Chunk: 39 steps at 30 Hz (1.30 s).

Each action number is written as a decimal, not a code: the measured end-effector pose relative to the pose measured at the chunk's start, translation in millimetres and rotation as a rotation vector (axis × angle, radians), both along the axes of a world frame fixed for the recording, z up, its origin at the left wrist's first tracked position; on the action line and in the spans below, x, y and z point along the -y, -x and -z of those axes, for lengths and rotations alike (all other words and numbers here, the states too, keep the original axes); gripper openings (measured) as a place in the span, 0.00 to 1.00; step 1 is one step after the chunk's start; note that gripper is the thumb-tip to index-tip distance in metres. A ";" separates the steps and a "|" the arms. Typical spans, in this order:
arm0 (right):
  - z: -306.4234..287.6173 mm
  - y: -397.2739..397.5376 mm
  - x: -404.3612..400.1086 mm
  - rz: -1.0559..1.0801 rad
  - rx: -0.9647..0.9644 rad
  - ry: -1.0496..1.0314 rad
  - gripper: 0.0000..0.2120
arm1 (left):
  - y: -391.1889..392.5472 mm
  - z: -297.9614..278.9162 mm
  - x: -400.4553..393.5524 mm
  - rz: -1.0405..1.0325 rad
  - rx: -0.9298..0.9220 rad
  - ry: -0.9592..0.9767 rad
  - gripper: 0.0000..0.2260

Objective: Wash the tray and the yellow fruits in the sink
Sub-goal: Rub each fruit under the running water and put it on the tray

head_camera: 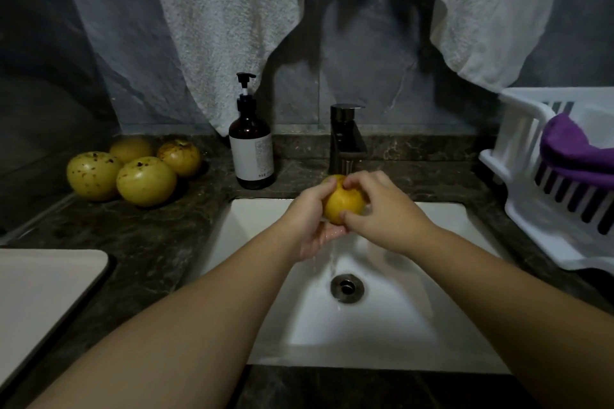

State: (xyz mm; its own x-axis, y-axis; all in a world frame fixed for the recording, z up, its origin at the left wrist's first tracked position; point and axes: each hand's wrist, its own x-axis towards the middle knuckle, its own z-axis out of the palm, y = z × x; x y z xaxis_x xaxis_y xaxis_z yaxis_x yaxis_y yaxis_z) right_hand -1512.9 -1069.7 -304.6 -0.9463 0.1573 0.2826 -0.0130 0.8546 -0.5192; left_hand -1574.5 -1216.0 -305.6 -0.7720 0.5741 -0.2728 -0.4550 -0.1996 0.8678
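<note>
Yellow fruit [344, 204] held over the white sink [259, 276], right under the dark tap [345, 139]; fruit is round, no clear long axis, which way its stem end faces can't be told. Left hand [310, 222] cups it from below and the left side, palm up, thumb curled over the top-left. Right hand [382, 209] grips from the right, fingertips on top, thumb pressed on the lower front. Both forearms reach in from the bottom corners and meet over the basin. Water runs off the left palm down toward the drain [347, 287]. Four more yellow fruits [133, 169] sit clustered on the dark worktop [139, 242] at back left, touching each other, just left of the brown pump bottle [252, 149]. Pale tray [40, 295] lies flat on the worktop at near left, well apart from the sink rim. White drying rack [538, 196] with a purple cloth [571, 149] stands close to the sink's right edge. Towels [232, 26] hang above
</note>
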 end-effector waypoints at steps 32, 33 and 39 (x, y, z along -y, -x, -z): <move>10.9 14.5 -8.5 -0.069 0.039 0.397 0.52 | -5.4 -2.5 -6.5 -0.009 -0.183 0.163 0.22; 12.1 15.3 -7.3 -0.059 0.049 0.421 0.52 | -5.0 -2.0 -7.7 -0.033 -0.213 0.168 0.23; 13.5 17.7 -11.4 -0.062 0.014 0.419 0.51 | -6.8 -5.7 -8.2 -0.018 -0.204 0.148 0.22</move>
State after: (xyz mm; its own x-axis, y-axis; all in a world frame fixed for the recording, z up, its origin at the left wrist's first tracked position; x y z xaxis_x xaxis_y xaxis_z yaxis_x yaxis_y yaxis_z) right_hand -1530.5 -1058.2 -318.1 -0.9610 0.1981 0.1931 -0.0483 0.5673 -0.8221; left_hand -1567.6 -1207.8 -299.8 -0.8297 0.5250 -0.1898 -0.2646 -0.0705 0.9618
